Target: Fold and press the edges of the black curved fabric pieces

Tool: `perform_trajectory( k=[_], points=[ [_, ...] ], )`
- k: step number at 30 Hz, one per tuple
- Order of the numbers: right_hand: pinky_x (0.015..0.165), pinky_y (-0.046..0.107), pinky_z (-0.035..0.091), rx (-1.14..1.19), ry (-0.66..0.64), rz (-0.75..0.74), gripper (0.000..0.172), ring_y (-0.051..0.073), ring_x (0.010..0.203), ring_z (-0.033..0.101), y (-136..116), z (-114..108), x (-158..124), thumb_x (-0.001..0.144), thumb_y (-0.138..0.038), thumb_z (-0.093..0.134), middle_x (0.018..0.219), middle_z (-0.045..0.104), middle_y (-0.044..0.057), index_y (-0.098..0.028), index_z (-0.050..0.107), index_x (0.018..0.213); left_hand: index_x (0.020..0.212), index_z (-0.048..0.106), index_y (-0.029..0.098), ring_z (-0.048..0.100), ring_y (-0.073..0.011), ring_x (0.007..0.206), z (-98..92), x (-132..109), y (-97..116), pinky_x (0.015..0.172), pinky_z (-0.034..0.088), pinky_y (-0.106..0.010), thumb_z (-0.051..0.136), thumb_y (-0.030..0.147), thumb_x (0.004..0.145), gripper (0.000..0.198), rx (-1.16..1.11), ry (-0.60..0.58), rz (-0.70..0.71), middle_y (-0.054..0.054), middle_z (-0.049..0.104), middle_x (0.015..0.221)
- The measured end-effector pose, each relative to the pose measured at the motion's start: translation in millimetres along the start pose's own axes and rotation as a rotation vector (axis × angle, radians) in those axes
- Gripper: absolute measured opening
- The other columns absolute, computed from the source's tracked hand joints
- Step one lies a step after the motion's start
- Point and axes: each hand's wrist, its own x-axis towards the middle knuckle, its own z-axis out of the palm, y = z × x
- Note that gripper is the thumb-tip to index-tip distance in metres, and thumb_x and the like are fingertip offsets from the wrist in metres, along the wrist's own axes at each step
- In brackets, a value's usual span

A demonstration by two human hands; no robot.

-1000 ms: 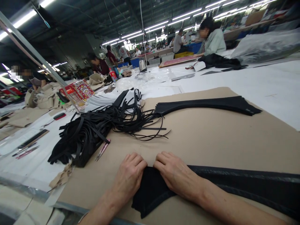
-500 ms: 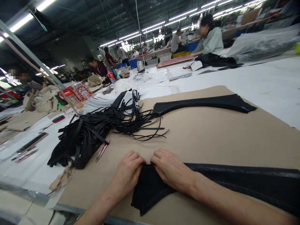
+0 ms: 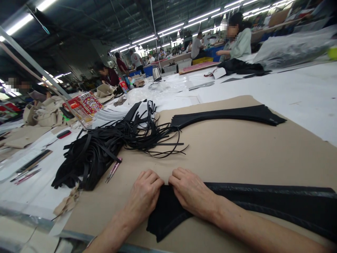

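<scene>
A long black fabric piece point(image 3: 279, 202) lies across a brown board point(image 3: 223, 151) and runs out of view at the right. Strips along its edges look shinier than the middle. My left hand point(image 3: 147, 188) pinches the top edge at its left end. Close beside it, my right hand point(image 3: 188, 188) grips the same edge with curled fingers. Between the two hands a short stretch of that edge shows. Below them the left end of the fabric hangs flat toward the board's front, and my fingertips are partly hidden.
Behind my hands lies a stack of curved black pieces point(image 3: 226, 115). A tangled heap of black strips point(image 3: 100, 151) is at the left, with pink-handled thread snips point(image 3: 113, 170) beside it. A red box point(image 3: 84, 104) stands farther back. Across the table sits a person in a pale top point(image 3: 240, 44).
My hands and the black fabric have hardly moved. The view has shifted slightly. Across the table, the person in the pale top has drawn a hand up off the pink board.
</scene>
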Motion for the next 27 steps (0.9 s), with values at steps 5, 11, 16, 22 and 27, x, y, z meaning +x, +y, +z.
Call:
perform_trajectory(
  k=[5,11,16,22,27],
  points=[
    [0.083,0.030,0.039,0.046,-0.027,-0.046,0.015,0.019,0.090,0.048,7.8,-3.4,-0.6,0.090,-0.007,0.047,0.093,0.056,0.005,-0.016,0.058,0.089,0.088,0.059,0.018,0.047,-0.0220,0.087,1.5,-1.5,-1.0,0.076,0.038,-0.037,0.042,0.006,0.092,0.021,-0.016,0.026,-0.007,-0.004,0.057,0.087],
    [0.081,0.030,0.037,0.024,-0.032,-0.104,0.016,0.018,0.088,0.048,13.2,-5.6,-5.0,0.089,-0.005,0.049,0.092,0.057,0.005,-0.016,0.060,0.089,0.090,0.060,0.019,0.048,-0.0225,0.085,5.1,-7.1,-0.4,0.074,0.040,-0.037,0.041,0.008,0.093,0.023,0.063,0.072,0.024,-0.005,0.057,0.086],
    [0.077,0.032,0.034,-0.073,-0.027,-0.165,0.016,0.019,0.086,0.046,11.5,-3.8,-9.1,0.092,-0.007,0.048,0.091,0.057,0.005,-0.016,0.060,0.090,0.096,0.061,0.015,0.049,-0.0234,0.084,9.1,-12.3,3.7,0.074,0.043,-0.038,0.041,0.010,0.094,0.021,0.165,0.139,0.118,-0.007,0.058,0.085],
    [0.074,0.033,0.032,-0.161,0.003,-0.217,0.012,0.020,0.085,0.045,10.7,0.8,-12.9,0.093,-0.009,0.051,0.090,0.057,0.005,-0.016,0.061,0.093,0.103,0.061,0.007,0.052,-0.0258,0.091,14.7,-15.7,5.9,0.080,0.046,-0.039,0.044,0.011,0.093,0.020,0.300,0.197,0.218,-0.010,0.061,0.089],
    [0.073,0.034,0.032,-0.202,0.025,-0.252,0.010,0.020,0.085,0.046,9.1,1.8,-15.5,0.094,-0.011,0.052,0.091,0.056,0.004,-0.016,0.060,0.094,0.109,0.061,0.004,0.053,-0.0268,0.095,15.5,-20.9,5.2,0.083,0.047,-0.040,0.041,0.010,0.094,0.025,0.335,0.226,0.242,-0.012,0.065,0.097]
  ],
)
